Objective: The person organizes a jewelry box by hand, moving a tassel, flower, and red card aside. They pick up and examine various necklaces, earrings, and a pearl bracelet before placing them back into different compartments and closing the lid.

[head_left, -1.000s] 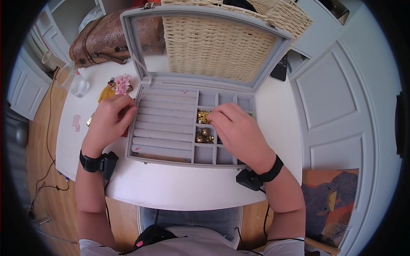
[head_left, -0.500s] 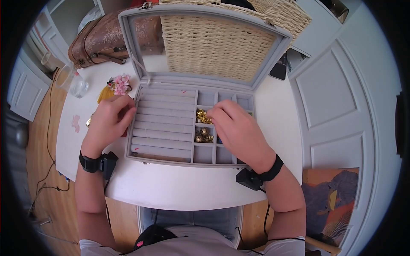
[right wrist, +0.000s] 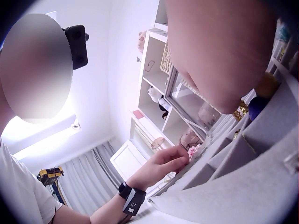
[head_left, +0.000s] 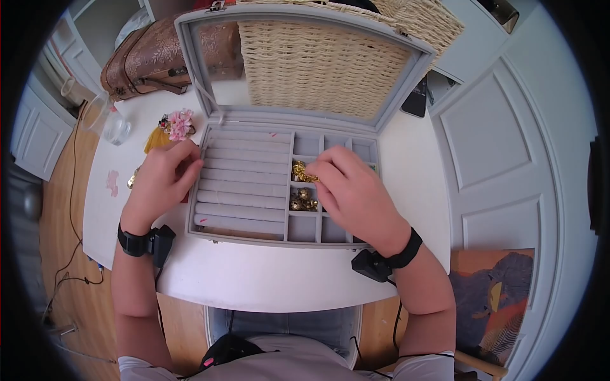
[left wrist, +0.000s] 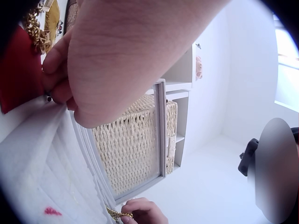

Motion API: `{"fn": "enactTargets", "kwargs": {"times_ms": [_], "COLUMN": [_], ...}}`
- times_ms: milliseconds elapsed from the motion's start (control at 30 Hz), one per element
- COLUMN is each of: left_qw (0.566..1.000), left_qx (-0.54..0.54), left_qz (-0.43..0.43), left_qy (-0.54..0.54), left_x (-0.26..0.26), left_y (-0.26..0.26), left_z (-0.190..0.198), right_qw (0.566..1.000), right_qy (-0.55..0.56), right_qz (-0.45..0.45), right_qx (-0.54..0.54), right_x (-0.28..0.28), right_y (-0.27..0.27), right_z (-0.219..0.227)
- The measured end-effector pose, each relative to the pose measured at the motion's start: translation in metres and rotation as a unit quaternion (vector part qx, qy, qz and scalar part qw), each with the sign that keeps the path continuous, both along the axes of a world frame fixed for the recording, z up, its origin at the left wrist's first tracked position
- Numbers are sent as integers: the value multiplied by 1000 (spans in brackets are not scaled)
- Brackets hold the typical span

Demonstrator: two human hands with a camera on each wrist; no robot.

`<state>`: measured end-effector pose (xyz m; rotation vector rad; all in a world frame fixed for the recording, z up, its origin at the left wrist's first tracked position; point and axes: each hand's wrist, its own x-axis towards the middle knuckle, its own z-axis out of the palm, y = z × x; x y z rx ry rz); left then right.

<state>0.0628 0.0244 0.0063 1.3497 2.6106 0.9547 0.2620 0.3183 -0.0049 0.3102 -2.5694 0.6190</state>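
Observation:
A grey jewelry box (head_left: 254,240) stands with its glass lid raised, ring rolls on its left side and small compartments on its right. My right hand (head_left: 356,197) is over the compartments, its thumb and finger pinching a gold chain (head_left: 298,170). In the left wrist view those fingertips (left wrist: 136,205) show on the chain (left wrist: 113,213). Round gold trinkets (head_left: 304,201) lie in the compartment just nearer to me. At the box's left rim rests my left hand (head_left: 164,178), fingers loosely bent, beside a flat red thing (left wrist: 18,70).
A pink flower ornament (head_left: 182,123) with a yellow tassel (head_left: 157,138) lies left of the box, near a clear cup (head_left: 117,131). Behind are a brown case (head_left: 152,57) and a woven basket (head_left: 438,28). A phone (head_left: 415,101) lies at the back right.
My right hand has shifted slightly up and left, and more of the gold chain shows at its fingertips. The left hand stays at the box's left rim.

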Motion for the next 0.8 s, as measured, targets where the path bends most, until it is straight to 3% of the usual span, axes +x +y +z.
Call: {"fn": "enactTargets", "kwargs": {"times_ms": [600,800], "left_qw": [1000,1000], "left_qx": [-6,-16], "left_qz": [1,8], "left_qy": [-7,-23], "left_x": [3,6], "left_y": [2,4], "left_z": [3,7], "right_qw": [1000,998], "right_qy": [11,32], "right_qz": [7,-5], "right_qx": [6,55], "right_x": [-1,-3], "right_y": [3,5], "right_z": [0,-5]}}
